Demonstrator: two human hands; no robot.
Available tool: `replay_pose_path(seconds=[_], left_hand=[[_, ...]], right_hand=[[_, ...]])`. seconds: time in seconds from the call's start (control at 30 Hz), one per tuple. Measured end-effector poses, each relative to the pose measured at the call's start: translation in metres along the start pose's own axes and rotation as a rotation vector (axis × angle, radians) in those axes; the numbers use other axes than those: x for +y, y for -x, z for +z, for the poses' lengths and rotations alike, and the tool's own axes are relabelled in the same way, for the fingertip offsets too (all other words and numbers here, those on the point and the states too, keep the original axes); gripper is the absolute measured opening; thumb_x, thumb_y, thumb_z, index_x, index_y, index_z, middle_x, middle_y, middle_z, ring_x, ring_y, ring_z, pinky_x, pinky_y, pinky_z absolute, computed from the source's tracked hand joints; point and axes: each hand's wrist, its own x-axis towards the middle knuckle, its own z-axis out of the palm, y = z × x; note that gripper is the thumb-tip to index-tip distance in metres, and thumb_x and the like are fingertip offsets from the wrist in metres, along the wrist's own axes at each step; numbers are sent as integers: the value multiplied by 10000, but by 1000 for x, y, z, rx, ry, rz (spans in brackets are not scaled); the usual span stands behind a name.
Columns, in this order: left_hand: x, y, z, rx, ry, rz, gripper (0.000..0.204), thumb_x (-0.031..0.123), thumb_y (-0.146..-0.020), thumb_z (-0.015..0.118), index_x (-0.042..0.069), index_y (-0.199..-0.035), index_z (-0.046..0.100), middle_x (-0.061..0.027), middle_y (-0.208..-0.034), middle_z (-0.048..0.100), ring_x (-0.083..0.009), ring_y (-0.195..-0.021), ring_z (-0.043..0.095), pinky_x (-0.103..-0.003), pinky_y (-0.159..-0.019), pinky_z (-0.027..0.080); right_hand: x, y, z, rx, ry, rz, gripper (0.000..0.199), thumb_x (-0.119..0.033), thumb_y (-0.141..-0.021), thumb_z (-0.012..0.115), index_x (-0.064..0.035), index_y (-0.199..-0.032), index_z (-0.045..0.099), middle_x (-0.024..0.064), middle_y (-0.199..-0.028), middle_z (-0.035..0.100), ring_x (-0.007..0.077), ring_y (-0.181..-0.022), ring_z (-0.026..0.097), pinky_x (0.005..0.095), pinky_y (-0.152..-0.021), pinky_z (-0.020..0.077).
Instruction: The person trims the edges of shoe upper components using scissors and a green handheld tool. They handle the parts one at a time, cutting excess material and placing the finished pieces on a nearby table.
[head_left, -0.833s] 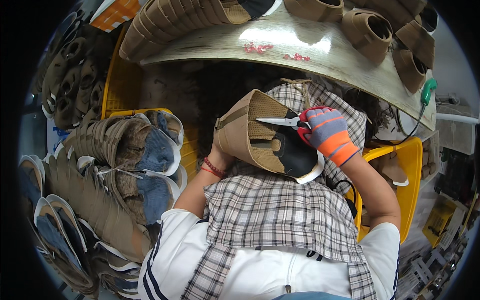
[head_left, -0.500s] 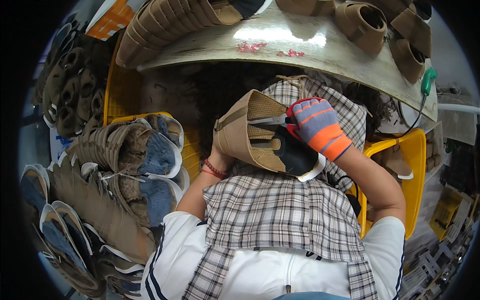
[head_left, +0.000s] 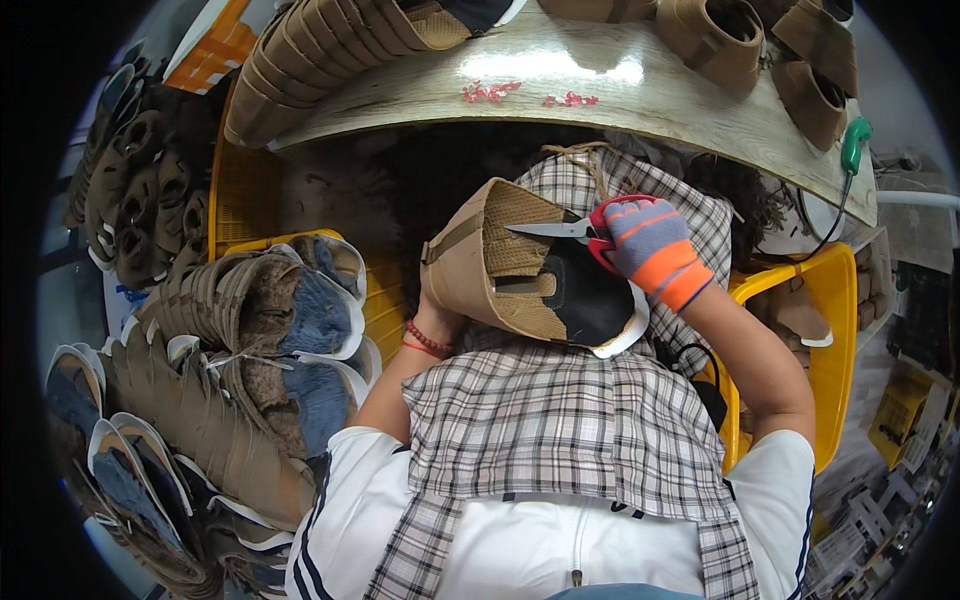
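The tan fabric shoe upper with black toe lining (head_left: 515,257) is at the frame's centre. The gloved right hand (head_left: 655,250) grips red-handled steel scissors (head_left: 570,230); the left hand (head_left: 437,318) has hidden fingers, so I cannot tell its grip. If the upper shifts, the pointed blade may nick it. I can read no brand.

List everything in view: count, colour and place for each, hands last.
Scissors: one, red-handled, at the held upper
Held upper: one, brown and black, above the lap
Table: one, pale wood-grain, ahead
Stacked uppers: several, brown, table's left
Loose uppers: several, brown, table's right
Red patches: two, red, tabletop
Green object: one, green, table's right end
Lined pieces: many, brown and blue, left
Box: one, orange and white, upper left
Right bin: one, yellow, beside the right arm
Apron: one, plaid, worn
Right hand: one, grey-and-orange glove, gripping scissors
Left hand: one, bare, mostly hidden behind the held upper
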Motion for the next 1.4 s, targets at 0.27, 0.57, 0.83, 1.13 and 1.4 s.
replay_pose_path(seconds=[0.27, 0.57, 0.83, 1.13, 1.4], left_hand=[[0, -4, -6, -14, -12, -36, 441, 333, -877, 645, 68, -1206, 516, -66, -1110, 586, -197, -975, 603, -347, -786, 546], [5, -30, -39, -128, 41, -71, 481, 290, -887, 638, 64, -1278, 475, -85, -1212, 553, -230, -1103, 557, -422, -908, 503], [21, -30, -54, -137, -71, -109, 459, 244, -881, 654, 80, -1273, 479, -75, -1211, 552, -228, -1115, 538, -428, -942, 473], [29, -17, -42, -52, -47, -139, 431, 244, -876, 662, 82, -1242, 504, -76, -1186, 566, -233, -1099, 538, -427, -930, 471], [38, -4, -20, 78, -117, -173, 182, 215, -886, 644, 58, -968, 605, -10, -840, 628, -152, -693, 596, -283, -641, 527]], right_hand=[[-5, -5, -2, 31, -114, -16, 286, -307, -710, 718, -115, -893, 611, 86, -800, 645, 264, -758, 624, 377, -685, 477], [-10, 32, 9, -244, -203, 75, 273, -340, -752, 686, -147, -944, 661, 87, -805, 666, 282, -760, 646, 370, -665, 506], [-22, 33, 0, -159, -317, 249, 317, -394, -824, 604, -137, -1005, 638, 90, -848, 679, 288, -764, 657, 386, -686, 521], [-33, 7, 14, -254, -448, 512, 280, -334, -812, 616, -111, -981, 619, 112, -781, 676, 303, -703, 659, 390, -623, 522], [-45, 8, -1, -298, -338, 425, 403, -451, -873, 509, -81, -998, 612, 150, -831, 683, 331, -781, 662, 421, -688, 516]])
